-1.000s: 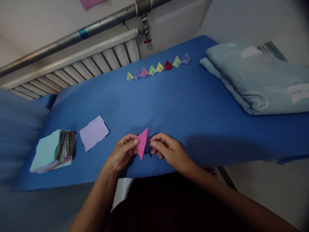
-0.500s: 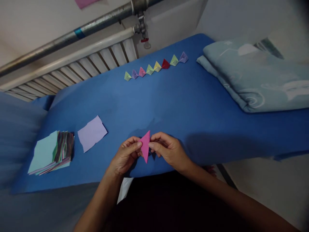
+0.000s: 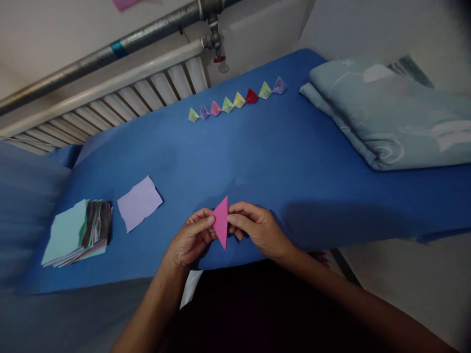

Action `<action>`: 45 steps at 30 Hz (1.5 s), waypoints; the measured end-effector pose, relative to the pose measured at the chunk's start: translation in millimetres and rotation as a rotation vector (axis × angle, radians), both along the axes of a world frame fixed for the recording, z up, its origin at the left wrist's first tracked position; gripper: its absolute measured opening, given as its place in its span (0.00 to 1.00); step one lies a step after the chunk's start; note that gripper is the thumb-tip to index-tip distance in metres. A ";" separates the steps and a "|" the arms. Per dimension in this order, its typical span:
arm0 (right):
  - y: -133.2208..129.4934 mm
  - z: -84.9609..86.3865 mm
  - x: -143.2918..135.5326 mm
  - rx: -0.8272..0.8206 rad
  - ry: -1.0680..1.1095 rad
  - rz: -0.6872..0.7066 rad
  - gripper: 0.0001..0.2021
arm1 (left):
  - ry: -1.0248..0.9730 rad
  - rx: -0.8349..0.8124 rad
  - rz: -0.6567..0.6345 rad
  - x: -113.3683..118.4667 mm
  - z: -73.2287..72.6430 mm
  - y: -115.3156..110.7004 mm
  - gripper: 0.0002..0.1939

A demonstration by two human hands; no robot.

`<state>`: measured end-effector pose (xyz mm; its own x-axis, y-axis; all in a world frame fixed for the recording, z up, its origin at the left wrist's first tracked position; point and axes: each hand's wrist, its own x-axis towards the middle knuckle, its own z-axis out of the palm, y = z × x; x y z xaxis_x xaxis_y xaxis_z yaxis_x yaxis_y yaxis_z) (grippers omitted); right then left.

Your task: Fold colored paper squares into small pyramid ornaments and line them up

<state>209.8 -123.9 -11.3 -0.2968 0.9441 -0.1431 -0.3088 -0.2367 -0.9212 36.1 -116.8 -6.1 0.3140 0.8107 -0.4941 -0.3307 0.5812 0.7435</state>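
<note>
A small pink folded paper (image 3: 221, 223), shaped like a triangle with layers along its right edge, is held upright between my hands over the front edge of the blue-covered surface (image 3: 235, 152). My left hand (image 3: 193, 236) pinches its left corner between thumb and fingers. On the right edge, my right hand (image 3: 258, 226) grips it with the thumb in front and the fingers behind. To the left lies a single lilac paper sheet (image 3: 140, 203). Several folded paper pieces, among them a red one (image 3: 251, 96), form a slanted row at the back.
A stack of coloured paper (image 3: 68, 230) sits at the left, its top sheet pale turquoise. At the right rests a folded grey-green blanket (image 3: 390, 115). A white radiator (image 3: 121, 105) and a metal pipe (image 3: 154, 33) with a valve run along the wall behind.
The pink paper has turned slightly, so more of its flat face shows. Both hands keep nearly the same place and grip. The whole view has shifted very slightly.
</note>
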 end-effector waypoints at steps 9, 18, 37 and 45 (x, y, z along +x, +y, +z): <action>-0.3 0.3 1.5 -0.027 0.011 0.019 0.06 | 0.009 -0.029 -0.007 1.3 5.1 0.5 0.12; 0.6 3.9 9.5 -0.091 -0.052 0.040 0.05 | 0.126 0.017 -0.057 3.2 12.2 0.7 0.12; 5.0 7.9 18.7 -0.100 -0.134 0.121 0.05 | 0.174 -0.015 -0.163 0.5 12.9 1.7 0.13; 8.8 12.0 21.3 -0.146 -0.197 0.230 0.07 | 0.296 0.038 -0.193 2.3 22.5 -0.4 0.12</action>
